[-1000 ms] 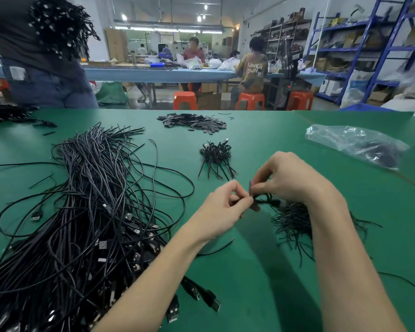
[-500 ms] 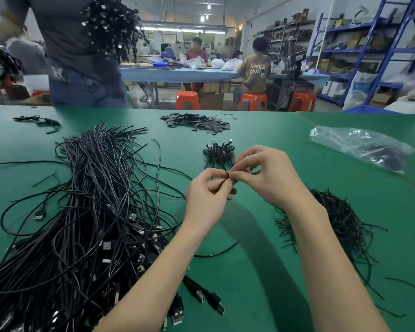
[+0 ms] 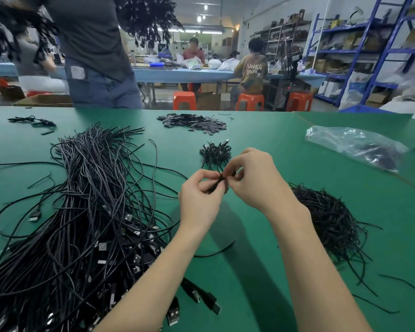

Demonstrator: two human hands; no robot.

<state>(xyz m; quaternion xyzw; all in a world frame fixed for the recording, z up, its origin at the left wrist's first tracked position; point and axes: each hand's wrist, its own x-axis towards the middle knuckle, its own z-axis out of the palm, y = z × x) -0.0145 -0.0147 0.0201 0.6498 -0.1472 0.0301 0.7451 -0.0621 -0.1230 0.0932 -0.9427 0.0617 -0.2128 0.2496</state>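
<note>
My left hand (image 3: 199,200) and my right hand (image 3: 254,180) meet above the middle of the green table (image 3: 261,144). Between their fingertips they pinch a short black twist tie (image 3: 218,181), the left hand low on it and the right hand at its top. A heap of loose black twist ties (image 3: 326,216) lies to the right of my right forearm. A big bundle of black USB cables (image 3: 82,224) spreads over the left of the table, plugs toward me.
Just beyond my hands lies a small pile of tied pieces (image 3: 216,152). Farther back lies a pile of flat dark tabs (image 3: 194,123). A clear plastic bag (image 3: 355,144) is at the right. A person (image 3: 94,51) carrying cable bundles stands at the far edge.
My hands lifted off the tie heap at the right and moved left and away from me, with a tie pinched between them. The person behind the table walked to the right.
</note>
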